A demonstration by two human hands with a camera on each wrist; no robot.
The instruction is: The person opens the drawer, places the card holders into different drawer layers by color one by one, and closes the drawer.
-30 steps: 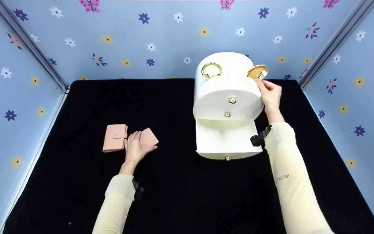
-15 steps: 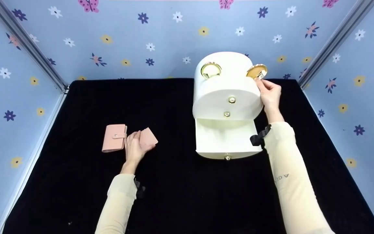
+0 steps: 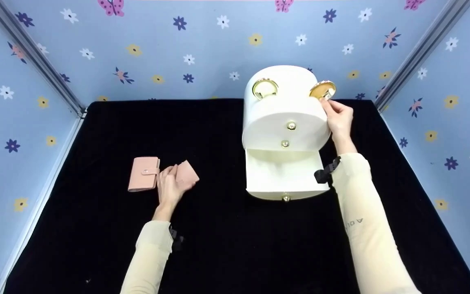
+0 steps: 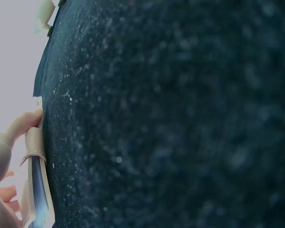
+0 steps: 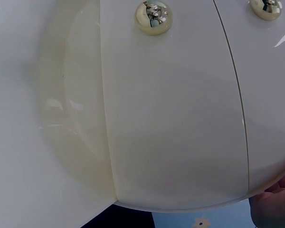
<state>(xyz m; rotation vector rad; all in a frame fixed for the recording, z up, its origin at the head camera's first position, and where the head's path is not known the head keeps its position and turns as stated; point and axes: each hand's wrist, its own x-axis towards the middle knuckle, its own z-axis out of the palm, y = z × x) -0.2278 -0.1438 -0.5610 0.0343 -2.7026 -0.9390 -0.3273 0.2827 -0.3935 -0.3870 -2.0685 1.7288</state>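
My left hand point(image 3: 170, 185) holds a small flat pink piece, like a card holder point(image 3: 187, 172), its fingers covering part of it. Just left of that hand lies a pink wallet point(image 3: 143, 173) with a snap strap. Beside the left thumb point(image 4: 26, 122) in the left wrist view, a pink strap point(image 4: 34, 142) crosses a layered edge; I cannot tell which piece it belongs to. My right hand point(image 3: 339, 119) pinches the base of the right gold round ornament point(image 3: 320, 88) on a white storage box point(image 3: 288, 104). In the right wrist view, that hand point(image 5: 275, 206) is mostly cut off.
The box's bottom drawer point(image 3: 284, 173) stands pulled out, its inside bare white. Gold knobs point(image 5: 153, 17) mark the drawer fronts. A second gold round ornament point(image 3: 265, 89) tops the box's left side. Black cloth point(image 3: 218, 237) covers the table, with flower-patterned walls point(image 3: 202, 36) around it.
The left hand's thumb and fingers have drawn closer round the small pink piece, and the left forearm has shifted slightly right. My right hand and the white box stay put.
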